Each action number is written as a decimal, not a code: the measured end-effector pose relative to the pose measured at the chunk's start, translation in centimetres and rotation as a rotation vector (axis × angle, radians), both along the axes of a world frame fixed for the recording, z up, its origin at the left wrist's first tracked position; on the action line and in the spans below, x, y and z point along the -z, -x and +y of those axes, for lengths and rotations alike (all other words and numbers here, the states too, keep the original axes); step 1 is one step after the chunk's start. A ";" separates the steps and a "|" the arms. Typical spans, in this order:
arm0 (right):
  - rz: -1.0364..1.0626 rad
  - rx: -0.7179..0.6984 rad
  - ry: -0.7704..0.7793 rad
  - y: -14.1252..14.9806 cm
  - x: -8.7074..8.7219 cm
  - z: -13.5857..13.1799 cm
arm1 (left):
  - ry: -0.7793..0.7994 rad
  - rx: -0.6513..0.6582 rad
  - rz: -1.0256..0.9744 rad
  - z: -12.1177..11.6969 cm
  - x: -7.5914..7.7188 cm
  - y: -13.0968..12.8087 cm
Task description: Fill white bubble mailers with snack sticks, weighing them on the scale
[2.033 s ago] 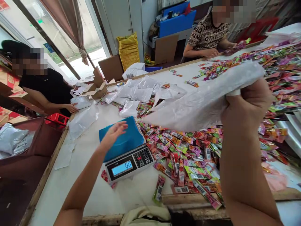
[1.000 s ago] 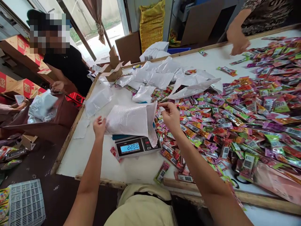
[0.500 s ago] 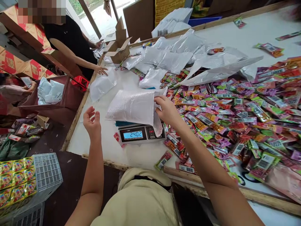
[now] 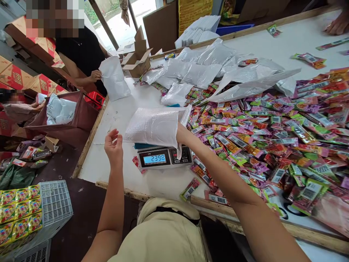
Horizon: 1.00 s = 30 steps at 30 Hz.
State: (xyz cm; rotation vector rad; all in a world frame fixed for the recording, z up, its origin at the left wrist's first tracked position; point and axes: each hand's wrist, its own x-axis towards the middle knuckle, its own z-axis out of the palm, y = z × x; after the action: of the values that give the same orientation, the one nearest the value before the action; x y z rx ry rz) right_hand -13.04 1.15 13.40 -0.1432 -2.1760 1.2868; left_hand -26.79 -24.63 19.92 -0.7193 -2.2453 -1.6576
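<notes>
A white padded mailer (image 4: 152, 125) lies on a digital scale (image 4: 181, 155), whose lit display (image 4: 154, 159) reads about 239.8. My right hand (image 4: 182, 134) reaches into the mailer's mouth from the right; its fingers are hidden inside. Left of the mailer, my left hand (image 4: 113, 143) hovers above the table edge with loosely bent fingers, open and holding nothing. A heap of small snack packets (image 4: 245, 134) with colourful wrappers spreads to the right of the scale. One green and pink packet (image 4: 190, 189) lies near the front edge.
Across the table, a person in black (image 4: 81, 54) holds another white mailer (image 4: 114, 78). Filled mailers (image 4: 201, 69) pile at the back beside an open cardboard box (image 4: 138, 60). A plastic crate (image 4: 56, 200) stands lower left. Another person's hand (image 4: 338, 25) rests at the upper right.
My right hand has gone from the mailer's rim into its opening. The display fell from 240.2 to 239.8. The person across has lifted a mailer upright.
</notes>
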 end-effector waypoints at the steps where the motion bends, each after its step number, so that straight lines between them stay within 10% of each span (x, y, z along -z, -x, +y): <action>1: -0.001 -0.001 0.025 0.2 0.2 -0.1 | -0.004 -0.001 -0.002 0.0 0.0 0.1; 30: -0.049 0.496 0.026 -9.5 -3.8 2.2 | -0.026 -0.021 -0.065 -0.8 0.9 0.5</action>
State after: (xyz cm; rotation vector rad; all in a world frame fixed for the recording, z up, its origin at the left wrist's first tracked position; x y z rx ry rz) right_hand -3.49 3.31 17.20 -0.6844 -1.9883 1.0302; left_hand -27.25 -25.44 19.02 -0.6420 -2.2630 -1.7203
